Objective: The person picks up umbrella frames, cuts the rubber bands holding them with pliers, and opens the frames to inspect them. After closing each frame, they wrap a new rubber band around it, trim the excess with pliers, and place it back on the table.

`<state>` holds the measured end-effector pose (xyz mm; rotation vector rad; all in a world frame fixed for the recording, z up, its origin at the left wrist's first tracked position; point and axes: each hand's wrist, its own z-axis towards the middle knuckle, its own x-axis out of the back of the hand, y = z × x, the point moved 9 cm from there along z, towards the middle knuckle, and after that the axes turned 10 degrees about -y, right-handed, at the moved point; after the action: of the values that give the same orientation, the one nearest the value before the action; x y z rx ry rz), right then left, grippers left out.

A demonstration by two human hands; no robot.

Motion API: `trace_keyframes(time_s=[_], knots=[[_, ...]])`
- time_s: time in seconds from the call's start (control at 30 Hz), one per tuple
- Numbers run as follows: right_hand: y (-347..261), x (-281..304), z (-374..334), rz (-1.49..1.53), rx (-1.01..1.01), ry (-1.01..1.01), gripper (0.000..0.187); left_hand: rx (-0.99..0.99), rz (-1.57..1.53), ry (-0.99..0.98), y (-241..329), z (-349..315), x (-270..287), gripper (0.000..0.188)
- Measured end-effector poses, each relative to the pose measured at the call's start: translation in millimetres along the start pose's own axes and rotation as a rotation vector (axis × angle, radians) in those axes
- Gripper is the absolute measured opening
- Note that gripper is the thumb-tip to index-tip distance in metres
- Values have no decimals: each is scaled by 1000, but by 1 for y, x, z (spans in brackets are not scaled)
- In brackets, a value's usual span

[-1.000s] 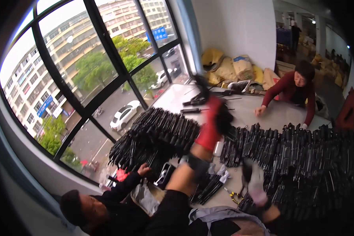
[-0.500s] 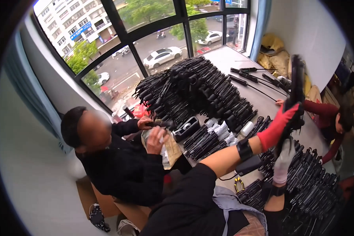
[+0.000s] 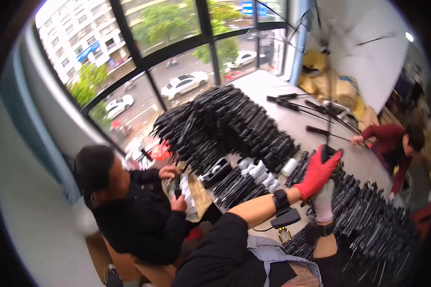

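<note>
A black umbrella frame stands upright in front of me, its thin shaft rising from my hands and its bare ribs spread wide and blurred at the top. My left hand, in a red glove, is closed round the lower shaft, thumb and forefinger forming a V. Just below it, my right hand, in a pale glove, grips the handle end; its fingers are partly hidden. Close by on the right lies a large heap of folded black umbrella frames.
A tall pile of black frames lies by the window. Beside it are a black tray, white-tipped frames, a white bottle and yellow pliers. One co-worker sits left, another stands right near loose frames.
The umbrella frame has gone from a folded black bundle to spread ribs on a long shaft. My hands have come lower and slightly left in the picture.
</note>
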<state>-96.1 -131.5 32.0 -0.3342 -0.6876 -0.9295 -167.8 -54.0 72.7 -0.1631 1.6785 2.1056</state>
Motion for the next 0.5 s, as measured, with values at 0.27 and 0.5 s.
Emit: trace_keyframes(time_s=[0.27, 0.5], knots=[[23, 22, -79, 1433, -739, -262, 40, -161, 53, 113, 52, 39, 172, 80], [-19, 34, -164, 1809, -1073, -175, 53, 35, -724, 16, 83, 96, 114, 97]])
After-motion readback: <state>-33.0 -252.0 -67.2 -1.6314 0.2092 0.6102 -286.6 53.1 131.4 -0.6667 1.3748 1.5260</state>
